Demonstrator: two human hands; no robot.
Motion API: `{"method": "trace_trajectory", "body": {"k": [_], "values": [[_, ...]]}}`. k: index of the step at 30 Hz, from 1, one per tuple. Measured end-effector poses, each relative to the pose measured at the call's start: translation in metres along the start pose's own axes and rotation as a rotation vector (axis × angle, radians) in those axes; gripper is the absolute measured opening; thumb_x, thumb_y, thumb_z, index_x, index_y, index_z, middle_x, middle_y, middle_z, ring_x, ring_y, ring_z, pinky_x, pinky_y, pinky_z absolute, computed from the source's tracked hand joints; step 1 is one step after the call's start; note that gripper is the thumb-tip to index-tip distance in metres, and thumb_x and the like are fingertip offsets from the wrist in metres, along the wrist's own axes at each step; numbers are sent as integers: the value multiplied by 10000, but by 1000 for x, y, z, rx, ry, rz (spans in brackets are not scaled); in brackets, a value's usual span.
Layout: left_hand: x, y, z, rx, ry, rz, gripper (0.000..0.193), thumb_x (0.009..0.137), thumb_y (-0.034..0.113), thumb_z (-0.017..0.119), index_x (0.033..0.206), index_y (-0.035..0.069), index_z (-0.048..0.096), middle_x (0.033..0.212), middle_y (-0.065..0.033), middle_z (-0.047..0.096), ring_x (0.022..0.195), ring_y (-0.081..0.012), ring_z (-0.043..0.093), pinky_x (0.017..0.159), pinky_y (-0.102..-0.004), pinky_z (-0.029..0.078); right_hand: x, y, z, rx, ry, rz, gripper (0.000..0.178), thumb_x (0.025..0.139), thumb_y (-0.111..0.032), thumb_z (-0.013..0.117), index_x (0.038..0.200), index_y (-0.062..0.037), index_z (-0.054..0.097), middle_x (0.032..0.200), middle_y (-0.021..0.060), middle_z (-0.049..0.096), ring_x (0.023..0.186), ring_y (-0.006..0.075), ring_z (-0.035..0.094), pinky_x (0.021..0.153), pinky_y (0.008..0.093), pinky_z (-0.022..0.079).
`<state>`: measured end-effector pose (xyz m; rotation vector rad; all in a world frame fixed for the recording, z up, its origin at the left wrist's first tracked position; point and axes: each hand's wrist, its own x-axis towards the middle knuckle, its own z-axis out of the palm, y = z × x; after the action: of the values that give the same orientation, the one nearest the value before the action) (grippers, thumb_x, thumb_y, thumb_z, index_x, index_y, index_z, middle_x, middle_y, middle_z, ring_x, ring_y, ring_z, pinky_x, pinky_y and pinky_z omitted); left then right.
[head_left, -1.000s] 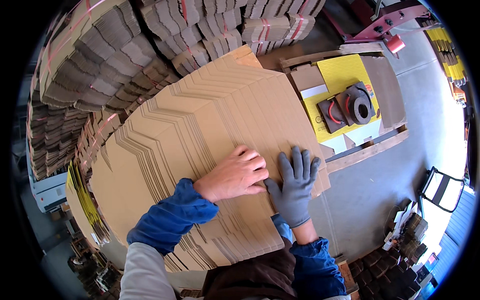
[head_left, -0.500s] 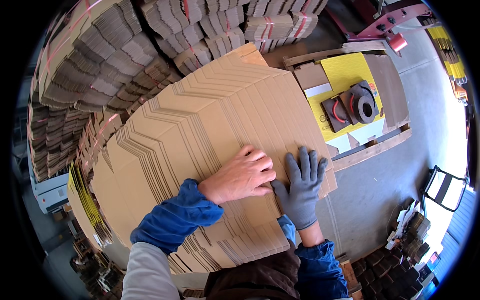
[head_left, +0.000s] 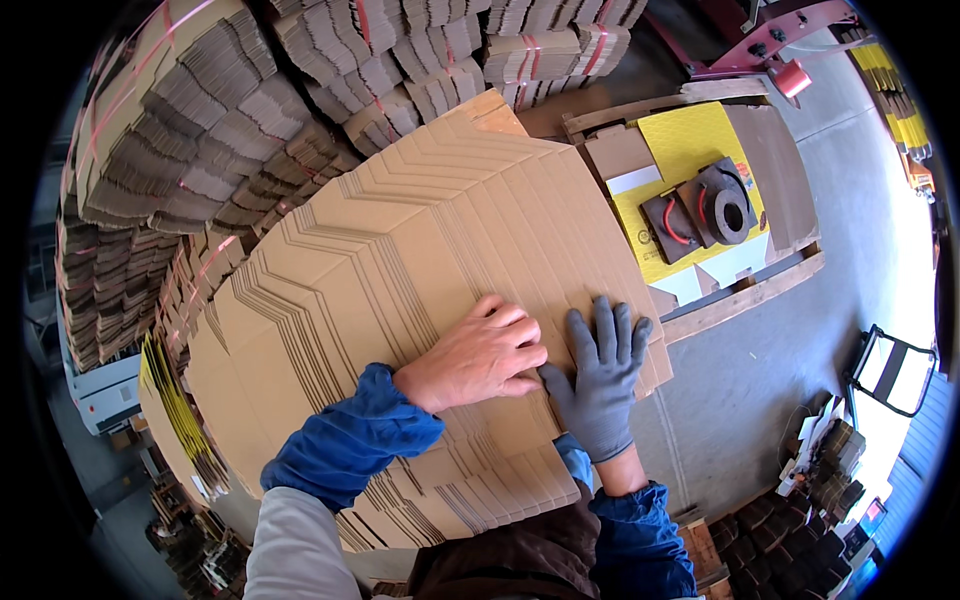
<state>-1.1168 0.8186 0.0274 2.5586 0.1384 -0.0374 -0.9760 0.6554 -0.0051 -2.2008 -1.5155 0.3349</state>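
Flat, creased brown cardboard sheets (head_left: 420, 240) lie fanned in overlapping layers in front of me. My left hand (head_left: 478, 355), bare below a blue sleeve cover, rests on them near the middle with its fingers curled in. Its fingertips are partly hidden, so whether a sheet edge is pinched there I cannot make out. Just to its right, my right hand (head_left: 600, 380) wears a grey glove. That hand lies palm down on the right part of the sheets, open, fingers spread and pointing away from me.
Strapped cardboard bundles (head_left: 210, 110) are piled high at the left and back. Beyond the sheets at right, a yellow printed sheet (head_left: 690, 130) on a pallet bears a dark ring-shaped object (head_left: 727, 215). A black metal frame (head_left: 893, 370) stands on the floor at far right.
Both hands have shifted very slightly left in the picture, and the view has moved a little. Their poses on the cardboard look the same.
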Motion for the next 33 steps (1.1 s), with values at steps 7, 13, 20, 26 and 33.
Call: {"method": "trace_trajectory", "body": {"k": [7, 13, 20, 26, 33], "values": [[-2, -1, 0, -3, 0, 6, 310, 773, 361, 826, 891, 131, 655, 1001, -15, 563, 1068, -235, 530, 983, -412, 399, 0, -1, 0, 7, -1, -3, 676, 848, -388, 701, 1429, -77, 550, 1539, 240, 418, 1447, 489, 335, 1200, 689, 143], [1, -1, 2, 2, -24, 14, 321, 759, 366, 833, 907, 139, 661, 1006, -18, 566, 1071, -238, 529, 988, -418, 396, -4, 1, 0, 11, 7, 0, 673, 850, -384, 700, 1428, -75, 548, 1537, 247, 416, 1446, 490, 335, 1199, 690, 143], [-1, -4, 2, 11, -4, 13, 336, 732, 360, 845, 914, 144, 662, 1001, -8, 578, 1078, -238, 532, 984, -420, 396, 2, 0, -3, 49, -30, -12, 697, 821, -352, 737, 1425, -69, 536, 1531, 244, 410, 1436, 478, 333, 1192, 696, 132], [2, -5, 1, 23, -18, 18, 340, 723, 367, 848, 894, 147, 653, 993, 4, 578, 1077, -231, 537, 979, -413, 398, 2, 2, -2, 39, -26, -6, 714, 807, -342, 753, 1431, -74, 535, 1536, 240, 406, 1440, 476, 329, 1193, 694, 130], [1, -3, -1, 24, -25, 8, 343, 717, 375, 851, 880, 148, 652, 984, 1, 576, 1056, -222, 542, 972, -403, 402, 2, 0, -1, 40, -15, -1, 703, 809, -352, 748, 1425, -83, 542, 1542, 241, 408, 1445, 478, 326, 1197, 696, 132]]}}
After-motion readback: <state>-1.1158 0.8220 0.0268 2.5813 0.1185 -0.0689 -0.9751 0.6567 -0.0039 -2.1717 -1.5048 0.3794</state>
